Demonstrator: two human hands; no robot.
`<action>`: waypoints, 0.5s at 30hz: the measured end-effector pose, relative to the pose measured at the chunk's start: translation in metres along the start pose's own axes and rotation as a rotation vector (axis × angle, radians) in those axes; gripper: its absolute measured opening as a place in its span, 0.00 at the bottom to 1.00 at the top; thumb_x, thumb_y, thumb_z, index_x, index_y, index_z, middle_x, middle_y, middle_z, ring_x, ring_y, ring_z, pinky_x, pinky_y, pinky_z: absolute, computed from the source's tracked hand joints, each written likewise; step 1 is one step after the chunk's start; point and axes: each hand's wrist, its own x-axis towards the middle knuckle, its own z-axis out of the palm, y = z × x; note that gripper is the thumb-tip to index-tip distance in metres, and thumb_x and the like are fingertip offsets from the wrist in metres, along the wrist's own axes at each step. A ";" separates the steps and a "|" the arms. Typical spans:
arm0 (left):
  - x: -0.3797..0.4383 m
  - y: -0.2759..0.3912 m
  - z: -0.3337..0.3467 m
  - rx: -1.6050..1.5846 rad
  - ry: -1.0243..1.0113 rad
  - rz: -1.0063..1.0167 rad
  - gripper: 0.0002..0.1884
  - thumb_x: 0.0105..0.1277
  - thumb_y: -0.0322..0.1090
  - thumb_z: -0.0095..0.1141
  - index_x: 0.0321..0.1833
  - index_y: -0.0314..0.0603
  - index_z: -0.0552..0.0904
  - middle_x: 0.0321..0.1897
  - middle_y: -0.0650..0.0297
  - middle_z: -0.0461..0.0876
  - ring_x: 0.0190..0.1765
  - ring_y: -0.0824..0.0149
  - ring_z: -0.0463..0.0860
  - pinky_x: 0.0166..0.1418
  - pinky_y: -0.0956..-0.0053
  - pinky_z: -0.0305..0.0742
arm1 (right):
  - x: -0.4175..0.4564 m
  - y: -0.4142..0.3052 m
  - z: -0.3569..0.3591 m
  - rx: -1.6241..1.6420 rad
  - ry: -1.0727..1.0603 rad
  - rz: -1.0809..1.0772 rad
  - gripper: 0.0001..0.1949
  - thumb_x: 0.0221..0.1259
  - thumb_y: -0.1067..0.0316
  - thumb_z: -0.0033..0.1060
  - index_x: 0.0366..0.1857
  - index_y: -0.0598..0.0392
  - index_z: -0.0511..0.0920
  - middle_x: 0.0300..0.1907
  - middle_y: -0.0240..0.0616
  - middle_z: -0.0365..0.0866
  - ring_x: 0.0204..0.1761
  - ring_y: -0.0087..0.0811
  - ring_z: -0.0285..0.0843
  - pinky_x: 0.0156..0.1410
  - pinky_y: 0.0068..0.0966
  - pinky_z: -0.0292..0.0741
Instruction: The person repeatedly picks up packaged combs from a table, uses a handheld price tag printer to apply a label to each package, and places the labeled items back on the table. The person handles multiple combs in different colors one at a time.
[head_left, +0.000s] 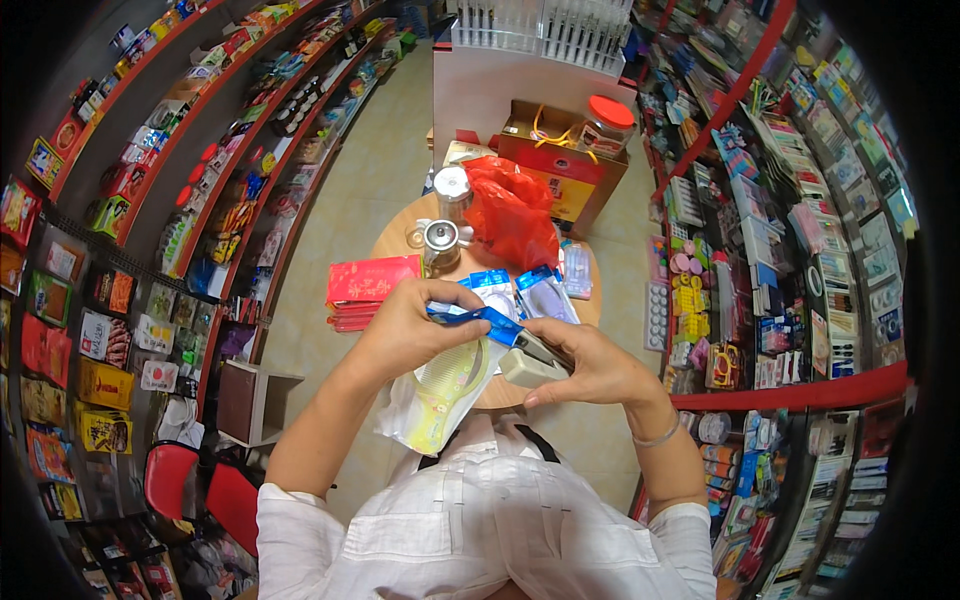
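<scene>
Pinched in my left hand (409, 326) is the blue header (496, 324) of a clear plastic bag. A pale yellow-green comb with a printed pattern (439, 394) hangs inside that bag, tilted over the near edge of a round wooden table (394, 225). My right hand (604, 367) grips an off-white stapler (532, 369). Its jaws meet the right end of the blue header; whether they are pressed together is hard to see. Just beyond my hands lie blue-headed packages, one with a purple item (546, 300) and one with a whitish item (495, 289).
On the table are red packets (375, 279), a lidded glass pot (441, 244), a white-topped jar (452, 191), a red plastic bag (510, 202) and a clear pack (576, 270). Behind stands a cardboard box (570, 176). Stocked shelves (247, 139) line both sides; red chair parts (171, 480) stand lower left.
</scene>
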 end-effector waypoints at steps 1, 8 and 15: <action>-0.001 0.001 0.000 0.030 0.004 0.028 0.10 0.56 0.30 0.69 0.38 0.31 0.85 0.32 0.65 0.85 0.34 0.76 0.80 0.39 0.79 0.76 | 0.000 0.000 0.000 0.015 -0.004 0.009 0.33 0.47 0.60 0.79 0.57 0.60 0.72 0.40 0.40 0.81 0.43 0.26 0.78 0.50 0.24 0.74; -0.013 0.006 0.008 0.187 0.038 0.209 0.08 0.55 0.27 0.68 0.36 0.32 0.85 0.30 0.58 0.85 0.34 0.70 0.82 0.40 0.75 0.76 | 0.005 0.000 0.008 -0.073 0.024 -0.053 0.33 0.46 0.57 0.80 0.54 0.61 0.73 0.35 0.39 0.79 0.37 0.25 0.76 0.43 0.24 0.73; -0.015 0.006 0.006 0.198 0.067 0.269 0.09 0.53 0.24 0.70 0.34 0.31 0.84 0.31 0.62 0.83 0.35 0.73 0.80 0.40 0.78 0.73 | 0.005 -0.005 0.004 -0.068 0.018 -0.048 0.32 0.48 0.56 0.78 0.54 0.62 0.73 0.31 0.40 0.77 0.33 0.28 0.72 0.40 0.25 0.71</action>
